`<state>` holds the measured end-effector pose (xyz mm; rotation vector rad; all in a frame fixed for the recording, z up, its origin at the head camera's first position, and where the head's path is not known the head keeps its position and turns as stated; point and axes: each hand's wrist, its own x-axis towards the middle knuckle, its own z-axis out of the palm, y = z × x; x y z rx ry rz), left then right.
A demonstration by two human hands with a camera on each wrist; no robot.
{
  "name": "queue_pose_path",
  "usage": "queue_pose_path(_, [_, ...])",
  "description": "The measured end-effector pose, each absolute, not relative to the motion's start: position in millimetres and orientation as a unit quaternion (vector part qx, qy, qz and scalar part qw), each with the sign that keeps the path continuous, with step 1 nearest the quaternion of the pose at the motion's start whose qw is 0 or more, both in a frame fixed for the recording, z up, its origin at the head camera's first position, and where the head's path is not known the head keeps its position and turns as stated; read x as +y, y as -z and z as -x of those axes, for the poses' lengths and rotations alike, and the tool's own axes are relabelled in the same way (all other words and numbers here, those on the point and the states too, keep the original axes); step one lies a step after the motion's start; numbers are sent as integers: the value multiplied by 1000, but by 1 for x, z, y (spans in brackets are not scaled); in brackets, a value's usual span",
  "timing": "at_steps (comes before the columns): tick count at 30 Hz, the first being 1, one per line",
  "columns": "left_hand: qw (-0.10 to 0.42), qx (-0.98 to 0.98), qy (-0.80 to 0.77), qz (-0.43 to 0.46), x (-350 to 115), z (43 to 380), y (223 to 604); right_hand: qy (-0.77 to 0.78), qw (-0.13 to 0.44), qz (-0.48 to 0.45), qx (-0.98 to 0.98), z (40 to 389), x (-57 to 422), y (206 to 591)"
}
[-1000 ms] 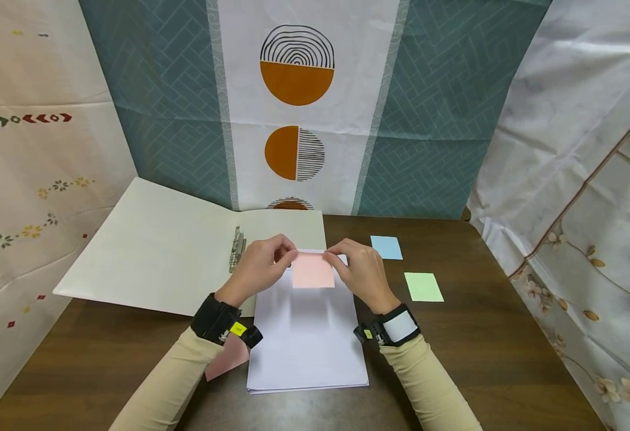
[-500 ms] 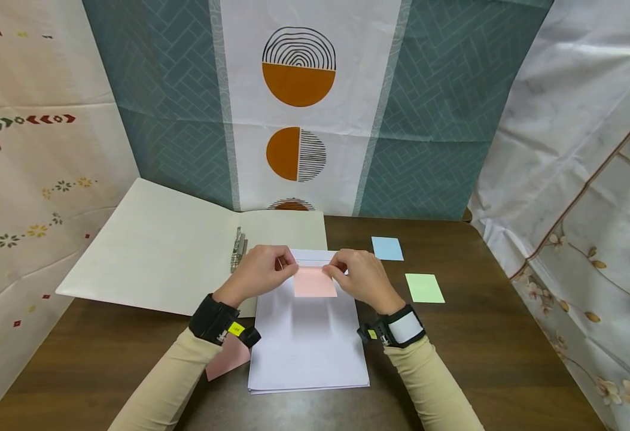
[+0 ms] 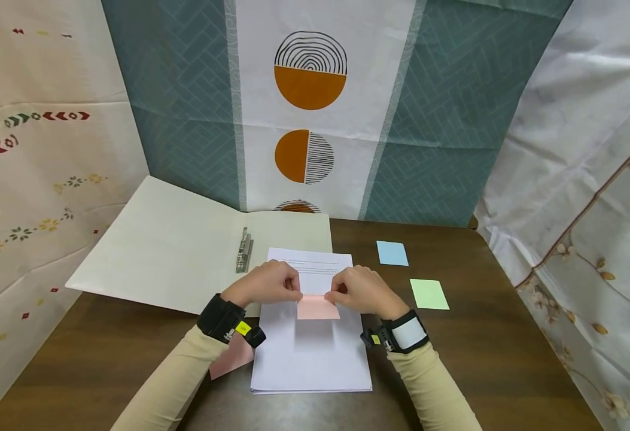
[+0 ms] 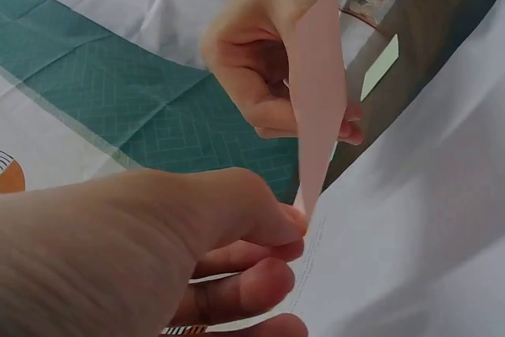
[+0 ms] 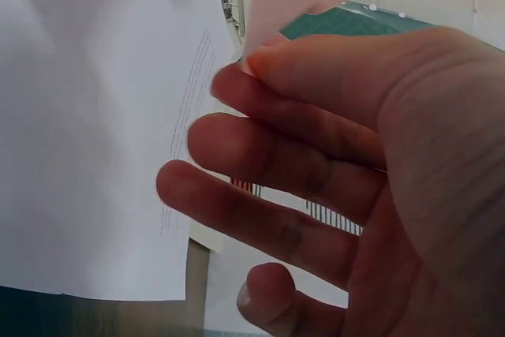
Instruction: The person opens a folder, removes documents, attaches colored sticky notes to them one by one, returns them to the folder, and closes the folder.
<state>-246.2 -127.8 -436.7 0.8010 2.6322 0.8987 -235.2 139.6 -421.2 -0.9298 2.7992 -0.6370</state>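
A pink sticky note (image 3: 317, 308) is stretched between both hands above a stack of white paper (image 3: 315, 365). My left hand (image 3: 266, 282) pinches its upper left corner between thumb and index finger. At the upper right corner, my right hand (image 3: 365, 291) pinches it the same way, its other fingers spread loosely in the right wrist view. In the left wrist view the note (image 4: 319, 92) appears nearly edge-on, with the right hand (image 4: 260, 45) behind it. Several lines of small print show near the top of the top sheet, beyond the note.
An open white ring binder (image 3: 158, 245) with a metal clip (image 3: 244, 251) lies behind and left, partly under the paper. To the right are a blue sticky note (image 3: 392, 253) and a green one (image 3: 429, 294). Another pink piece (image 3: 232, 357) lies beside the left forearm.
Both hands have brought the pink sticky note nearer the body, down the sheet, uncovering the printed lines. The note now looks more tilted. The head view has shifted slightly.
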Motion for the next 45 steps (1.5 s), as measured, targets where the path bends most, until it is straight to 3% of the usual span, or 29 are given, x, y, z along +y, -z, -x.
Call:
queue_pose_path(15, [179,902,-274,-280,-119,247,464,185,112,306,927,228,138,442])
queue_pose_path(24, [180,917,-217,-281,-119,273,522,167,139,305,927,231,131,449])
queue_pose_path(34, [175,924,-208,-269,-116,270,519,166,140,308,926,238,130,458])
queue_pose_path(41, [167,925,-218,-262,-114,269,520,153,122,321,927,267,142,518])
queue_pose_path(45, [170,927,-219,-252,-112,267,518,159,145,302,929,268,140,517])
